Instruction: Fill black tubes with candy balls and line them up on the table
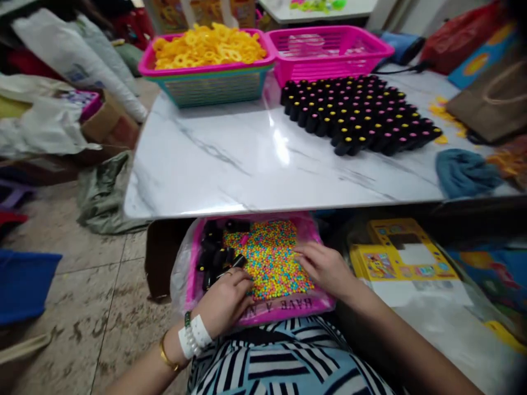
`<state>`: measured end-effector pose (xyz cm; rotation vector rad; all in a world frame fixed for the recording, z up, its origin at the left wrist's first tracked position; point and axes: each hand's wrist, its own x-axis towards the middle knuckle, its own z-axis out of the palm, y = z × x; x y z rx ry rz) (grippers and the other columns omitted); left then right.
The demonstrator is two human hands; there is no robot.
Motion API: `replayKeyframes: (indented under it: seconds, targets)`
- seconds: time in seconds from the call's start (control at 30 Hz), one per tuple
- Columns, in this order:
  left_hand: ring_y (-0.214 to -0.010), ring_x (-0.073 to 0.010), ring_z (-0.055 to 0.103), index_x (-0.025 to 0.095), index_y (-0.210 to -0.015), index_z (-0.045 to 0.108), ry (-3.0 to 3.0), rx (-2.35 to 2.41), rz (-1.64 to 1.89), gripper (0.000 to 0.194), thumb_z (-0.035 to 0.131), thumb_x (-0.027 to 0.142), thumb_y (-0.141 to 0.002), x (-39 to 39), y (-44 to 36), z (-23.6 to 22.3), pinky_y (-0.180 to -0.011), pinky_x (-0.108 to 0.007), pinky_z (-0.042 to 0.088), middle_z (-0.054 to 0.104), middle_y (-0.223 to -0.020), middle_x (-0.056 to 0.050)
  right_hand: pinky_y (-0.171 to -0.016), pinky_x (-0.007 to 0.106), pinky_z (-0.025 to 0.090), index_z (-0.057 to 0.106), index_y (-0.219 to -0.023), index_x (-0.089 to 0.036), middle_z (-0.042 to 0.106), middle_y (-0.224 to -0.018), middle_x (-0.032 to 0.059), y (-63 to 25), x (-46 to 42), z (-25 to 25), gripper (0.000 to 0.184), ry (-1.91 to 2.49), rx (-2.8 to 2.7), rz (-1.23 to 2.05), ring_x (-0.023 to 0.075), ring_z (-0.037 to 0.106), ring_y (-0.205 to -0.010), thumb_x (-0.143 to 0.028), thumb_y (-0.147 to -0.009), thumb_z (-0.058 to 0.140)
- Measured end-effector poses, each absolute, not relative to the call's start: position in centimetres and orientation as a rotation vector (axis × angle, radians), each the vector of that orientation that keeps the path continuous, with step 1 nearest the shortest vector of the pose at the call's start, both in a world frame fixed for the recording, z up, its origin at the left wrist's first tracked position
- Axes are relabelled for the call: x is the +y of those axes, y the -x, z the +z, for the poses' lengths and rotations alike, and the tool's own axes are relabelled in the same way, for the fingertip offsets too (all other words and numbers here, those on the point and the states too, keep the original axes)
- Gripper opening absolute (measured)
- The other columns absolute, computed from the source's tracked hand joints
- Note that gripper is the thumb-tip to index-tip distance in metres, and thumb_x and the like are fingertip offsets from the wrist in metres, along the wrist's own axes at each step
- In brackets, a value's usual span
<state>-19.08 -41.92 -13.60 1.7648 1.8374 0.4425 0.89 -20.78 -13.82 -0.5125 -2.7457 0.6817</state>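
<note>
A pink tray [190, 269] inside a clear plastic bag sits on my lap, just below the table edge. Many small multicoloured beads [274, 255] fill its right and middle part. Loose black cylinders [212, 258] are heaped along its left side. My left hand [226, 296] is over the tray's front left, fingers curled, at a tilted black cylinder [237, 261] that it appears to grip. My right hand [325, 267] rests at the right side of the beads with bent fingers; its fingertips are partly hidden, and what they hold cannot be seen.
On the marble-patterned table [206, 170] black cylinders [358, 109] stand in close rows, tops dotted yellow or pink. Behind are a basket of yellow-orange pieces [209, 46] and a pink basket [329, 52]. A blue cloth [467, 171] lies right; yellow boxes [403, 252] sit below.
</note>
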Motion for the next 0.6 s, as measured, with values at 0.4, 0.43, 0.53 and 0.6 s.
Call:
replayKeyframes:
  seconds: [0.4,0.43,0.53,0.6]
  targets:
    - [-0.092,-0.0267,0.053,0.016,-0.094,0.067,-1.504,2.507,0.176,0.018,0.059,0.030,-0.086,-44.2,20.7,-14.3,-0.080,-0.040,0.043,0.060,-0.094,-0.010,-0.075,0.031,0.049,0.061,-0.102,-0.016,0.066,-0.098,0.0101,13.4,-26.9,-15.0,0.017,-0.425,-3.247,0.449,0.0214,0.060,-0.090,-0.023,-0.089,0.055]
    - [-0.092,-0.0269,0.054,0.017,-0.098,0.067,-1.506,2.507,0.189,0.020,0.060,0.031,-0.086,-44.3,20.5,-14.4,-0.080,-0.039,0.042,0.060,-0.095,-0.010,-0.072,0.029,0.048,0.060,-0.105,-0.016,0.067,-0.093,0.0090,13.0,-26.8,-15.4,0.019,-0.278,-3.256,0.521,0.0200,0.062,-0.084,-0.024,-0.088,0.055]
    - [-0.092,-0.0274,0.054,0.017,-0.108,0.065,-1.493,2.506,0.268,0.027,0.057,0.033,-0.087,-44.4,20.2,-14.7,-0.080,-0.040,0.039,0.062,-0.098,-0.011,-0.065,0.025,0.047,0.058,-0.111,-0.016,0.067,-0.078,0.0038,10.5,-25.7,-16.6,0.022,0.161,-3.207,0.717,0.0153,0.062,-0.067,-0.024,-0.091,0.050]
    - [-0.091,-0.0273,0.055,0.016,-0.105,0.065,-1.490,2.477,0.300,0.023,0.054,0.027,-0.089,-44.2,20.1,-15.2,-0.080,-0.041,0.037,0.064,-0.094,-0.012,-0.070,0.026,0.049,0.060,-0.109,-0.016,0.069,-0.083,0.0057,8.7,-24.8,-16.9,0.021,0.114,-3.154,0.747,0.0159,0.064,-0.074,-0.020,-0.093,0.047]
